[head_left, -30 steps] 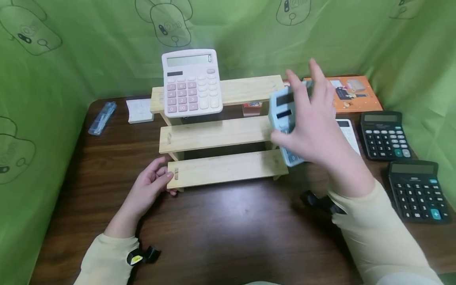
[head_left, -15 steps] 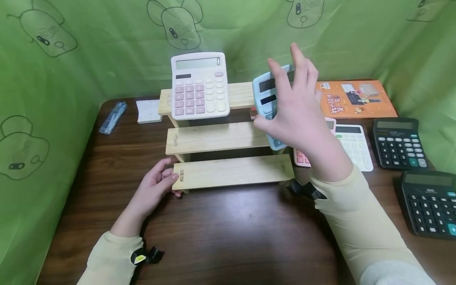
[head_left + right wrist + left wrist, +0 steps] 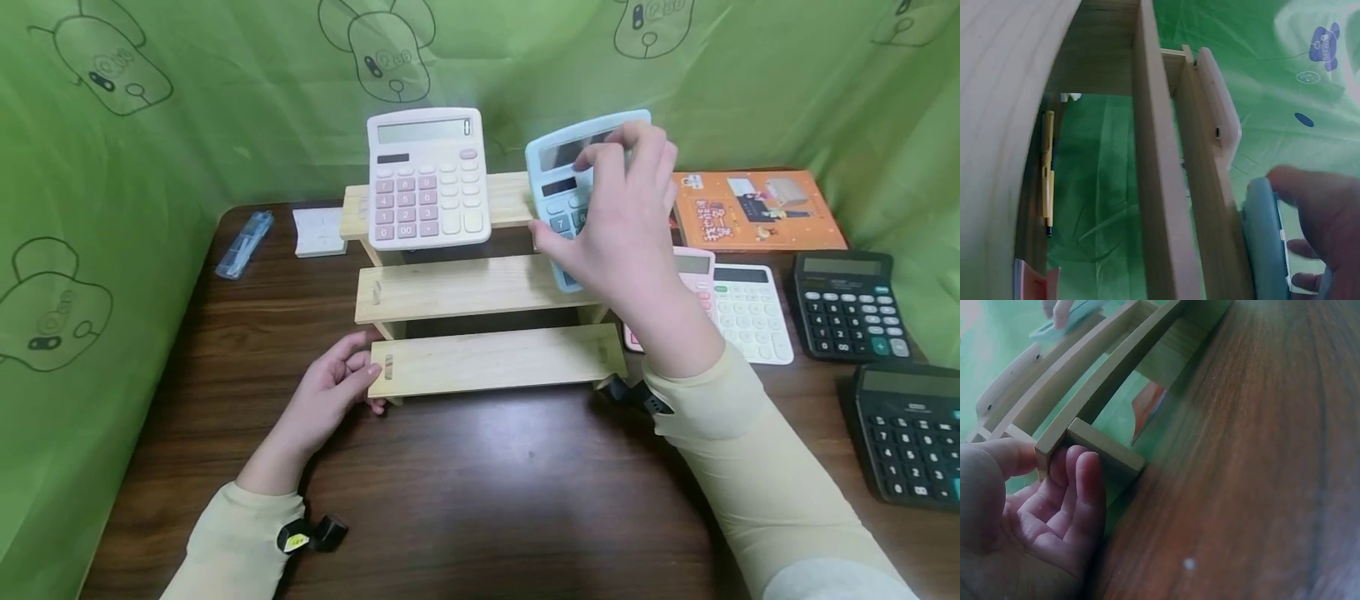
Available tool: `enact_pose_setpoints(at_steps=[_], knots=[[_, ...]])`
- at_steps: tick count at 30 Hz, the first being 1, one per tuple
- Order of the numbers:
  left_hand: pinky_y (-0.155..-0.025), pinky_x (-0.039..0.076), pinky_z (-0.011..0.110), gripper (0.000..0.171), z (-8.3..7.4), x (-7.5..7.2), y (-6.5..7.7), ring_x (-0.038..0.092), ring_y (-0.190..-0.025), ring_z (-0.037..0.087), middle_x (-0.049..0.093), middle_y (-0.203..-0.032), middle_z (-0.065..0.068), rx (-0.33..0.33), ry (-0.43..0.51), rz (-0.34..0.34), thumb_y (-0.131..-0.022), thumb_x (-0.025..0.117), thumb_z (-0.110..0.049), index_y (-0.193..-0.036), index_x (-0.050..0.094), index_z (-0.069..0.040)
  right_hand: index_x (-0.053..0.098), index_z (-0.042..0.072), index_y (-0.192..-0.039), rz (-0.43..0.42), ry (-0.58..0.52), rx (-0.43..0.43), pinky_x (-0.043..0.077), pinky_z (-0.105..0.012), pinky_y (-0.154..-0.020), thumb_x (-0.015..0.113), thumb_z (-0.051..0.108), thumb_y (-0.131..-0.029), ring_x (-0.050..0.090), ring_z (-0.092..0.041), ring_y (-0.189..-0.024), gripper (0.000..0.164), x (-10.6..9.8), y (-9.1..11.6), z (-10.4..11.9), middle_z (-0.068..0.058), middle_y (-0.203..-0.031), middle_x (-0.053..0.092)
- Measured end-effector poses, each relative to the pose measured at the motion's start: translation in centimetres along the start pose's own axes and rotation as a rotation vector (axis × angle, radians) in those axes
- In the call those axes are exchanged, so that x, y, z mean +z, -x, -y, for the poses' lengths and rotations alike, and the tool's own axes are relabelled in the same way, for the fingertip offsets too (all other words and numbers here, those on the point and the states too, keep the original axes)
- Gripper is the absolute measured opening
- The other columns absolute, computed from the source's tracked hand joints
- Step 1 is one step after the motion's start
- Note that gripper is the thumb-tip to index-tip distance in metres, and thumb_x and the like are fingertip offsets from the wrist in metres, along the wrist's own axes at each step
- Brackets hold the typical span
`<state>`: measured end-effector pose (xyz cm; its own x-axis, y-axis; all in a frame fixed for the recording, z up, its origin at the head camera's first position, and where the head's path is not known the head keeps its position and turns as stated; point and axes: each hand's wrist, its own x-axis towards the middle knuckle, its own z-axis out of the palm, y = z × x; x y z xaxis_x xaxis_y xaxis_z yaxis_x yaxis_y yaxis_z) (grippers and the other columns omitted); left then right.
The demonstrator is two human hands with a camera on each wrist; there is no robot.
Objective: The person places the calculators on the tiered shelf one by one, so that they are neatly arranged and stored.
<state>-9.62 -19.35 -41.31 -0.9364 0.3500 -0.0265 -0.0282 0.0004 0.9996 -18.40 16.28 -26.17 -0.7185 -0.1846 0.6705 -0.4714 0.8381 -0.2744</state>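
Note:
A three-tier wooden step rack [image 3: 495, 358] stands on the dark table. My left hand [image 3: 337, 379] pinches the left end of its lowest board; in the left wrist view the thumb lies on top, fingers curled below. My right hand [image 3: 622, 225] holds a light blue calculator [image 3: 551, 158] at the right of the top board, thumb at its left edge and fingers over its face. That calculator leans back, slightly turned, and part of its keypad is hidden by the hand. A white calculator with pink keys [image 3: 427, 179] leans on the top board's left part.
Right of the rack lie a pink calculator [image 3: 693, 265], a white calculator [image 3: 750, 317] and two black calculators [image 3: 847, 304]. An orange book [image 3: 757, 208] is behind them. At the back left are a white paper pad [image 3: 318, 232] and a blue translucent packet [image 3: 245, 244]. Green cloth surrounds the table.
The right hand has carried the blue calculator left and back to the top board, and its raised fingers have bent down. The left hand has kept its grip. The head view has shifted slightly.

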Motion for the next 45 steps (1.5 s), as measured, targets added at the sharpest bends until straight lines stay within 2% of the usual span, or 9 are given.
enact_pose_setpoints(at_steps=[3,7,12,19,24,27,32,36,45], knots=[[-0.056,0.057,0.041,0.044,0.0,0.0,0.0,0.060,-0.062,0.025,0.063,-0.099,0.022,0.006,0.004,-0.010,-0.100,0.053,-0.008,-0.140,0.037,0.003,0.054,0.006,-0.111,0.053,0.027,0.048,0.031,-0.049,-0.090,0.077,0.051,-0.074,0.031,-0.035,-0.114,0.063,-0.1,-0.1,0.0,-0.015,-0.120,0.039],[-0.056,0.057,0.041,0.044,0.0,0.0,0.0,0.060,-0.062,0.025,0.063,-0.100,0.022,0.007,0.002,-0.018,-0.100,0.053,-0.008,-0.140,0.038,0.002,0.060,0.005,-0.115,0.169,0.047,0.061,0.033,-0.051,-0.093,0.070,0.062,-0.077,0.035,-0.035,-0.116,0.069,-1.0,-0.1,-0.1,-0.014,-0.124,0.044],[-0.057,0.058,0.040,0.044,0.2,0.0,-0.2,0.061,-0.063,0.025,0.063,-0.101,0.022,0.009,0.008,-0.002,-0.100,0.052,-0.009,-0.140,0.037,0.001,0.061,0.003,-0.121,0.270,0.004,-0.020,0.033,-0.050,-0.104,0.070,0.062,-0.079,0.039,-0.034,-0.127,0.073,-2.3,0.0,-0.5,-0.014,-0.138,0.049],[-0.059,0.059,0.040,0.046,0.4,0.0,0.0,0.061,-0.064,0.024,0.063,-0.103,0.023,-0.019,-0.001,-0.004,-0.100,0.054,-0.012,-0.142,0.036,-0.003,0.052,0.009,-0.138,0.480,-0.052,-0.127,0.019,-0.048,-0.117,0.077,0.055,-0.076,0.023,-0.029,-0.143,0.081,-3.4,-0.1,-1.7,-0.010,-0.155,0.029],[-0.058,0.058,0.039,0.046,0.2,-0.1,0.2,0.061,-0.064,0.024,0.062,-0.103,0.023,-0.013,-0.003,-0.006,-0.100,0.053,-0.011,-0.142,0.036,-0.002,0.056,0.011,-0.134,0.474,-0.137,-0.126,0.023,-0.055,-0.113,0.086,0.034,-0.074,0.020,-0.033,-0.143,0.071,-4.2,-0.1,-2.9,-0.014,-0.157,0.022],[-0.059,0.059,0.039,0.046,0.1,-0.1,0.2,0.061,-0.064,0.024,0.062,-0.103,0.023,-0.014,-0.015,-0.008,-0.100,0.053,-0.012,-0.142,0.037,-0.003,0.058,0.013,-0.133,0.454,-0.107,-0.082,0.033,-0.059,-0.106,0.085,0.033,-0.075,0.030,-0.037,-0.137,0.067,-4.5,0.0,-3.2,-0.015,-0.155,0.025],[-0.059,0.059,0.040,0.046,0.1,-0.1,0.1,0.062,-0.064,0.025,0.062,-0.102,0.023,-0.019,-0.021,-0.001,-0.101,0.053,-0.012,-0.142,0.037,-0.003,0.056,0.014,-0.136,0.450,-0.037,-0.042,0.047,-0.052,-0.082,0.078,0.041,-0.081,0.058,-0.034,-0.096,0.064,-4.3,0.1,-3.1,-0.012,-0.148,0.037],[-0.059,0.059,0.040,0.046,0.1,-0.1,0.0,0.062,-0.064,0.025,0.062,-0.102,0.024,-0.009,-0.012,0.004,-0.100,0.053,-0.010,-0.142,0.037,-0.002,0.053,0.015,-0.139,0.461,-0.024,-0.028,0.048,-0.050,-0.076,0.073,0.044,-0.085,0.059,-0.027,-0.078,0.064,-4.4,0.3,-2.9,-0.012,-0.148,0.036],[-0.059,0.059,0.038,0.046,0.0,-0.2,0.1,0.063,-0.065,0.023,0.063,-0.101,0.025,-0.016,0.012,0.005,-0.099,0.055,-0.007,-0.141,0.037,-0.002,0.052,0.012,-0.139,0.432,-0.042,-0.016,0.047,-0.040,-0.071,0.073,0.044,-0.085,0.056,-0.022,-0.070,0.066,-3.8,0.3,-2.5,-0.014,-0.141,0.036]])
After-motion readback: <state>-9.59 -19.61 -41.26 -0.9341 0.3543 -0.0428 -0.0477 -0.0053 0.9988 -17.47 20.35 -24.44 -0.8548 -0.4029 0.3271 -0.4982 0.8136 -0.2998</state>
